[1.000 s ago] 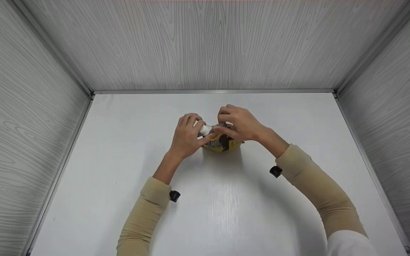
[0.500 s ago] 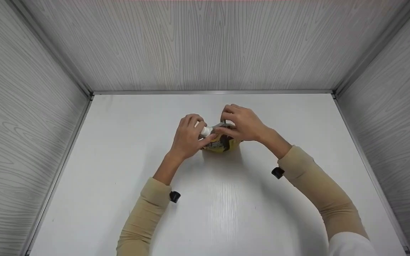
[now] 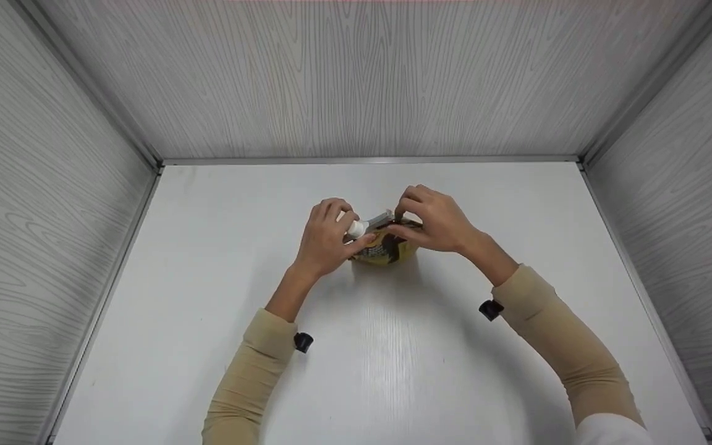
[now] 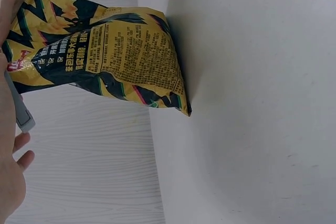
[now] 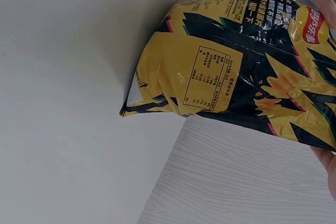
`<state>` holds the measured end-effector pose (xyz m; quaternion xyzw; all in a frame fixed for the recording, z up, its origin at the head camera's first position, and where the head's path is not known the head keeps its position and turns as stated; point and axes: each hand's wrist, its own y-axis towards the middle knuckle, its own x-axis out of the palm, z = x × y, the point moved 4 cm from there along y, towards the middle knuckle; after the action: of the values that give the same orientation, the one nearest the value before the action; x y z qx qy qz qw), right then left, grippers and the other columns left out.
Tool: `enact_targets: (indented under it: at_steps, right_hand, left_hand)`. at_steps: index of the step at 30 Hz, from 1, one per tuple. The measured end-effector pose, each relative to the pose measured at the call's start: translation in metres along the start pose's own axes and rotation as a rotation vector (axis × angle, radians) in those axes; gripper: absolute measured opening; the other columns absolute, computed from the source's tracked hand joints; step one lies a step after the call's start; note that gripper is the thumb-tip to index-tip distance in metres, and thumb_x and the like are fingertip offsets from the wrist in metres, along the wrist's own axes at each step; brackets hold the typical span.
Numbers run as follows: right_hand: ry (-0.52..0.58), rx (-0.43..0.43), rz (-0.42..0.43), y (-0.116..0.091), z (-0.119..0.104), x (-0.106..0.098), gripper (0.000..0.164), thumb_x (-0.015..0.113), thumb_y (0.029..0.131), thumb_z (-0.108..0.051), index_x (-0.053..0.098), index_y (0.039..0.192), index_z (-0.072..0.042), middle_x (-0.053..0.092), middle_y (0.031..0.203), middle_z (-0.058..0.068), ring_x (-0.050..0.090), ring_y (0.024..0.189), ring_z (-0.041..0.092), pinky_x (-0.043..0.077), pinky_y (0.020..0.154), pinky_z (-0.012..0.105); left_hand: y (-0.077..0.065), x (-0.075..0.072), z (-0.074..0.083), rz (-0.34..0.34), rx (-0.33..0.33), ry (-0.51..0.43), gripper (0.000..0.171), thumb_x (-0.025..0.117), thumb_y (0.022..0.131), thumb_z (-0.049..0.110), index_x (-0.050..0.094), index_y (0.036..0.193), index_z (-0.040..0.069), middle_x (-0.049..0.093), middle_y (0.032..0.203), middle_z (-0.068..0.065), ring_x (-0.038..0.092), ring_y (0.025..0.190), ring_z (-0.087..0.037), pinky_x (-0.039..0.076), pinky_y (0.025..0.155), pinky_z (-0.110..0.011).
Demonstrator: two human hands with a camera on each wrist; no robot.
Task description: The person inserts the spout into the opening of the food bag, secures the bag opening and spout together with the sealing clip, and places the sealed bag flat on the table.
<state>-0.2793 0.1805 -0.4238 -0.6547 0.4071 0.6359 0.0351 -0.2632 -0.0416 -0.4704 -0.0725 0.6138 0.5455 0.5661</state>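
Note:
A yellow-and-black crisp bag (image 3: 384,248) stands upright on the white table, its printed back towards me. My left hand (image 3: 326,238) grips a grey bag clip (image 3: 379,220) with a white round cap (image 3: 356,229) at the bag's top left. The clip slants along the top edge, and its grey end (image 4: 23,118) sticks out past the bag's side in the left wrist view. With thumb in front and fingers behind, my right hand (image 3: 437,219) pinches the top right of the bag. In the right wrist view the bag's red-and-yellow logo (image 5: 311,24) shows beside my left fingers.
The white tabletop (image 3: 356,358) spreads around the bag, bordered by a metal rail (image 3: 356,161) at the back. Grey wood-grain panels rise behind (image 3: 343,80) and on both sides. A small black wrist camera hangs at each sleeve cuff.
My right hand has shifted right along the bag's top edge, uncovering more of the grey clip. The left hand keeps nearly the same place, and the bag stays put.

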Motion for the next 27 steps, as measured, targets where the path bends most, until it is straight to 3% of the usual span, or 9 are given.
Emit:
enact_targets:
  at_steps: [13, 27]
  right_hand:
    - [0.019, -0.043, 0.126, -0.023, 0.007, -0.001, 0.027, 0.082, 0.093, -0.033, 0.07, 0.101, -0.01, 0.068, 0.101, 0.009, 0.066, 0.091, 0.026, 0.059, 0.079, 0.043]
    - [0.049, 0.037, 0.196, -0.044, 0.016, 0.003, 0.024, 0.083, 0.092, -0.027, 0.071, 0.102, -0.009, 0.068, 0.099, 0.011, 0.067, 0.093, 0.027, 0.058, 0.077, 0.043]
  left_hand:
    - [-0.001, -0.001, 0.0, 0.004, -0.013, -0.006, 0.049, 0.072, 0.095, 0.056, 0.069, 0.106, 0.008, 0.065, 0.116, -0.01, 0.059, 0.121, -0.029, 0.05, 0.109, -0.048]
    - [-0.003, -0.002, 0.0, 0.016, -0.026, -0.034, 0.052, 0.074, 0.092, 0.057, 0.07, 0.105, 0.008, 0.066, 0.116, -0.01, 0.059, 0.12, -0.03, 0.049, 0.109, -0.049]
